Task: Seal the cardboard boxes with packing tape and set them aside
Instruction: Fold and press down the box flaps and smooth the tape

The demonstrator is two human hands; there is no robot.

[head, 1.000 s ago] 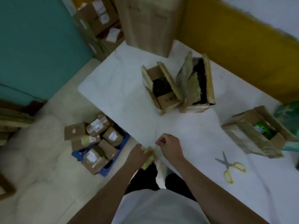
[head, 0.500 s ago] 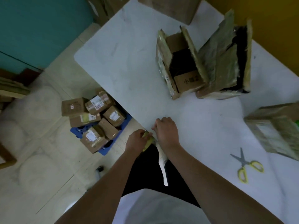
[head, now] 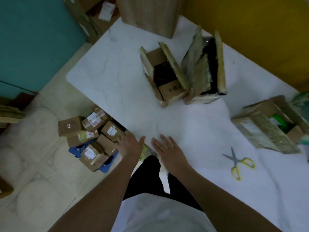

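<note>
left hand (head: 129, 144) and right hand (head: 167, 151) lie flat and spread, empty, at the desk (head: 117, 89) edge, lower centre. two open boxes (head: 168, 91) stand well above them, a third box (head: 260, 129) far right; one scissors (head: 237, 162).

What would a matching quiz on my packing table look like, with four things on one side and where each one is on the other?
Things
1. scissors
2. small parcels
3. box with a green item
4. right hand

Places
a. piled on the floor left of the table
b. lying flat at the table's near edge, fingers straight
c. at the far right of the table, flaps open
d. on the table, yellow handles nearest the person

Pairs: 1-d, 2-a, 3-c, 4-b
</note>
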